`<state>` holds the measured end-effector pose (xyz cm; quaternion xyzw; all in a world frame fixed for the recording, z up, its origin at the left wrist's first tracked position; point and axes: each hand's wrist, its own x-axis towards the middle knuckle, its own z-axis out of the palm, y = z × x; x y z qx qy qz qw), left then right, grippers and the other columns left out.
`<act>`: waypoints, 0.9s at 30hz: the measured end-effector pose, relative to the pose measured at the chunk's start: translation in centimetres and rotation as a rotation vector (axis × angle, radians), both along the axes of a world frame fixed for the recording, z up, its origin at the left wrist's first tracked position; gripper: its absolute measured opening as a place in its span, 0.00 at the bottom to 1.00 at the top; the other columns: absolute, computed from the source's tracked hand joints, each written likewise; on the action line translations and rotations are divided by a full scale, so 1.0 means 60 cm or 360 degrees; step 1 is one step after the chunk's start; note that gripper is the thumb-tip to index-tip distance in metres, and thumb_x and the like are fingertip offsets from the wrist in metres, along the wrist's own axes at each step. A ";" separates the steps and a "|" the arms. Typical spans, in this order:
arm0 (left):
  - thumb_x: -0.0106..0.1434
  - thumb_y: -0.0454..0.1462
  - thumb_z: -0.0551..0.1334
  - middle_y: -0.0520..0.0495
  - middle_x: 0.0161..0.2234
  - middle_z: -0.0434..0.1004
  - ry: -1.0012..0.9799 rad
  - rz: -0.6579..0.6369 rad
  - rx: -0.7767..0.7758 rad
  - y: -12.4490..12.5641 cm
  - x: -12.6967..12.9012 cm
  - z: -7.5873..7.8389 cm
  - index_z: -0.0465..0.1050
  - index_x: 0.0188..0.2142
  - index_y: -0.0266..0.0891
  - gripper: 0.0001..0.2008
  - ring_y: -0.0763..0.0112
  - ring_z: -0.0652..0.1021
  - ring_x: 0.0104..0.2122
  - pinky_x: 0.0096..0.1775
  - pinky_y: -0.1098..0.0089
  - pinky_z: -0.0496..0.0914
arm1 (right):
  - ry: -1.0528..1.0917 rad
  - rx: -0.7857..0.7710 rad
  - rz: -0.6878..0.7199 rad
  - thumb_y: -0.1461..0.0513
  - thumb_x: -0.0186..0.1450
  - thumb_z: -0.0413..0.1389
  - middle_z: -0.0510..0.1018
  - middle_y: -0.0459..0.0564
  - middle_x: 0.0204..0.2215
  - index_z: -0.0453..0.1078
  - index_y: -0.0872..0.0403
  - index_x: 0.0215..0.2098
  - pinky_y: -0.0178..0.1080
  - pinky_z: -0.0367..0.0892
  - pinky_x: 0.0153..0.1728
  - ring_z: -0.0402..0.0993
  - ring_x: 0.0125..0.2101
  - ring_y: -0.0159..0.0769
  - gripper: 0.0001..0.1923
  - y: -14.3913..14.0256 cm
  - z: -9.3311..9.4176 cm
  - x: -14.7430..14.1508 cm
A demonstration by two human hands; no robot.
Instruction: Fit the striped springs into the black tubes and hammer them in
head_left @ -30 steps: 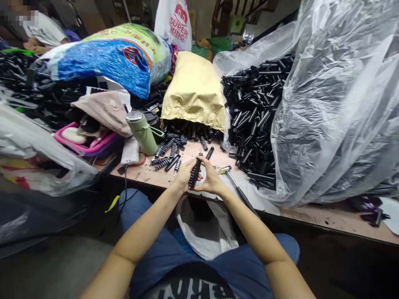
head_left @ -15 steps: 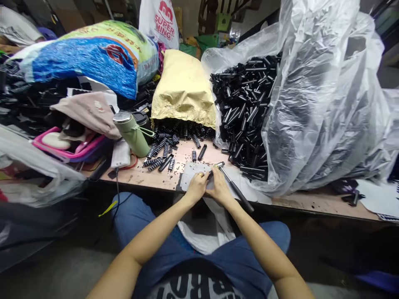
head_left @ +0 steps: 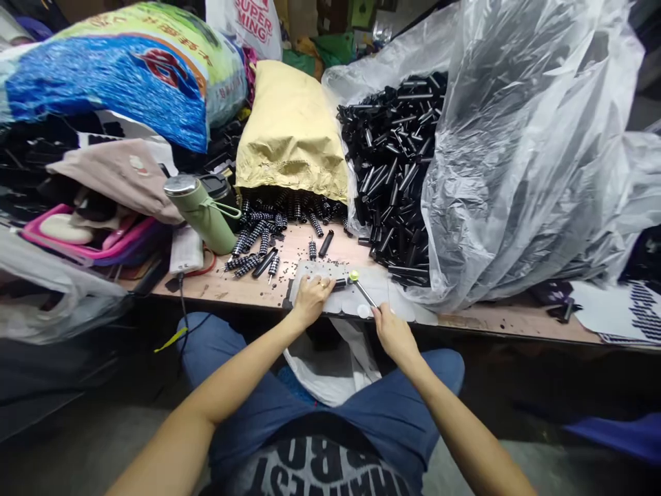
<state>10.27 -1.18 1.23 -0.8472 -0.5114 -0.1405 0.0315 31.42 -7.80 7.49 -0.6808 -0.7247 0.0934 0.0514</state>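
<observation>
your left hand [head_left: 311, 297] is down on the pale grey pad [head_left: 310, 274] at the near edge of the workbench [head_left: 242, 286], fingers curled round a short black part [head_left: 339, 282] and pinning it flat, so only its right end shows past your fingertips. your right hand [head_left: 393, 332] has closed round the handle of the small hammer [head_left: 361, 289], gripping low near the end of the shaft, and the hammer's head sits just beside, maybe touching, the exposed end of that black part. by the look of it you're in the tapping step: piece held on the pad, hammer lined up on its end. whether the head is resting on it or a hair off, i can't tell from here. if a strike is what comes next, it calls for a short, square blow along the part's axis, with your left fingertips kept back from the end, since they sit very close to the head. watch the part doesn't roll on the pad; a glancing hit could skid it toward the table edge. up the bench, loose ribbed black pieces [head_left: 253, 249] lie scattered beside the green flask [head_left: 204, 213], more spilling from the mouth of the tan paper sack [head_left: 292, 134], and the clear plastic bag [head_left: 516, 138] on your right is heaped with smooth black tubes [head_left: 395, 158], well within reach.
</observation>
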 end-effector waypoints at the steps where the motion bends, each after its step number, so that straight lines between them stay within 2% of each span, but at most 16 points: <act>1: 0.68 0.32 0.47 0.39 0.55 0.71 0.0006 0.0016 -0.0011 -0.004 0.011 0.000 0.63 0.59 0.38 0.21 0.60 0.71 0.53 0.54 0.54 0.58 | 0.0070 0.0057 0.0016 0.54 0.73 0.37 0.74 0.49 0.23 0.63 0.54 0.37 0.35 0.53 0.24 0.71 0.21 0.37 0.18 -0.002 0.013 -0.005; 3: 0.69 0.39 0.48 0.34 0.61 0.63 0.0008 0.0031 -0.0023 -0.014 0.033 0.000 0.58 0.62 0.30 0.25 0.56 0.63 0.60 0.59 0.53 0.52 | 0.0286 0.0230 0.0050 0.53 0.73 0.35 0.74 0.49 0.23 0.63 0.54 0.39 0.35 0.57 0.24 0.71 0.22 0.37 0.20 -0.005 0.042 -0.020; 5: 0.67 0.46 0.50 0.28 0.64 0.55 0.0011 0.0023 -0.0047 -0.023 0.051 -0.003 0.53 0.63 0.22 0.33 0.51 0.56 0.64 0.62 0.51 0.48 | 0.0508 0.0355 0.0116 0.52 0.73 0.34 0.75 0.49 0.24 0.63 0.54 0.41 0.35 0.60 0.26 0.72 0.23 0.37 0.21 -0.008 0.064 -0.042; 8: 0.64 0.47 0.51 0.24 0.64 0.51 -0.0005 -0.0019 -0.0077 -0.031 0.061 -0.014 0.50 0.63 0.18 0.37 0.48 0.52 0.65 0.62 0.51 0.47 | 0.0518 0.0285 0.0275 0.53 0.73 0.34 0.76 0.51 0.27 0.64 0.54 0.40 0.34 0.61 0.26 0.73 0.24 0.36 0.21 -0.014 0.060 -0.081; 11: 0.64 0.46 0.52 0.24 0.63 0.53 -0.0094 -0.0071 -0.0030 -0.022 0.053 -0.026 0.51 0.63 0.18 0.36 0.47 0.55 0.64 0.61 0.51 0.51 | 0.0202 -0.0038 0.0398 0.55 0.72 0.37 0.78 0.53 0.29 0.66 0.53 0.38 0.35 0.57 0.24 0.74 0.24 0.38 0.18 -0.019 0.031 -0.102; 13: 0.65 0.45 0.52 0.25 0.62 0.57 -0.0183 -0.0086 -0.0001 -0.009 0.047 -0.025 0.53 0.62 0.21 0.34 0.48 0.58 0.63 0.59 0.51 0.55 | 0.0157 -0.0144 0.0393 0.55 0.72 0.39 0.79 0.53 0.30 0.65 0.53 0.41 0.35 0.56 0.24 0.75 0.25 0.39 0.17 -0.019 0.020 -0.100; 16: 0.67 0.35 0.50 0.30 0.52 0.71 -0.0285 0.0025 -0.0084 0.002 0.052 -0.005 0.62 0.58 0.28 0.21 0.53 0.70 0.54 0.51 0.55 0.66 | 0.0219 -0.0057 0.0218 0.54 0.73 0.36 0.79 0.51 0.29 0.64 0.51 0.42 0.35 0.55 0.25 0.75 0.26 0.40 0.18 -0.001 0.024 -0.076; 18: 0.65 0.29 0.49 0.34 0.42 0.75 -0.0317 0.0100 -0.0168 -0.013 0.065 0.013 0.67 0.53 0.31 0.18 0.57 0.75 0.44 0.44 0.59 0.70 | 0.0144 0.0028 0.0065 0.53 0.73 0.37 0.78 0.51 0.27 0.64 0.52 0.40 0.36 0.53 0.25 0.74 0.26 0.40 0.18 0.024 0.028 -0.052; 21: 0.66 0.30 0.51 0.39 0.36 0.74 -0.0388 -0.0074 -0.0194 -0.063 0.079 0.033 0.68 0.51 0.34 0.16 0.60 0.74 0.37 0.38 0.62 0.71 | -0.0059 0.0086 -0.0067 0.52 0.72 0.40 0.77 0.53 0.28 0.65 0.53 0.38 0.37 0.52 0.26 0.73 0.26 0.40 0.17 0.069 0.015 -0.012; 23: 0.66 0.34 0.54 0.40 0.38 0.74 -0.0488 -0.0146 -0.0140 -0.089 0.064 0.039 0.68 0.52 0.36 0.15 0.61 0.74 0.39 0.39 0.63 0.71 | -0.0168 0.0096 -0.0121 0.52 0.72 0.41 0.77 0.54 0.31 0.65 0.54 0.38 0.37 0.53 0.27 0.73 0.27 0.40 0.18 0.093 -0.007 0.013; 24: 0.67 0.36 0.54 0.40 0.40 0.74 -0.0531 -0.0082 -0.0090 -0.092 0.045 0.042 0.68 0.52 0.37 0.15 0.61 0.74 0.40 0.40 0.63 0.71 | -0.0209 0.0102 -0.0142 0.52 0.72 0.41 0.77 0.54 0.32 0.65 0.54 0.38 0.37 0.54 0.27 0.73 0.28 0.40 0.18 0.103 -0.019 0.024; 25: 0.67 0.37 0.54 0.38 0.41 0.74 -0.0558 0.0055 -0.0029 -0.086 0.018 0.044 0.69 0.51 0.36 0.15 0.60 0.73 0.42 0.42 0.62 0.70 | -0.0246 0.0116 -0.0155 0.52 0.72 0.41 0.77 0.55 0.33 0.65 0.54 0.38 0.38 0.55 0.27 0.73 0.29 0.40 0.18 0.110 -0.032 0.033; 27: 0.68 0.34 0.50 0.36 0.40 0.74 -0.0517 0.0476 0.0056 -0.054 -0.051 0.049 0.72 0.46 0.33 0.15 0.58 0.73 0.42 0.44 0.59 0.69 | -0.0312 0.0177 -0.0140 0.52 0.71 0.42 0.75 0.56 0.34 0.66 0.55 0.38 0.39 0.57 0.29 0.72 0.32 0.42 0.18 0.120 -0.052 0.047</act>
